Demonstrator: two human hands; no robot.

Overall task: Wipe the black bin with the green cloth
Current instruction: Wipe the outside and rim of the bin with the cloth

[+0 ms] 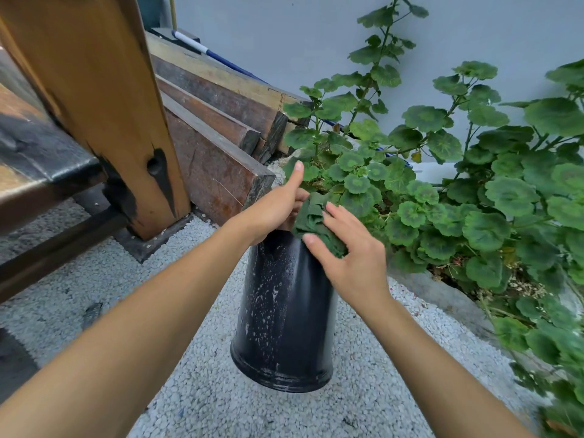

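The black bin stands upside down on the gravel, tilted a little, its wet side speckled with white droplets. My left hand grips the bin's top far edge, thumb raised. My right hand presses the crumpled green cloth flat against the bin's upper right side, fingers spread over it. Part of the cloth bunches between both hands.
A wooden post and a dark bench stand at the left. Stacked timber planks lie behind the bin. A leafy green plant in a stone-edged bed crowds the right side. White gravel covers the ground.
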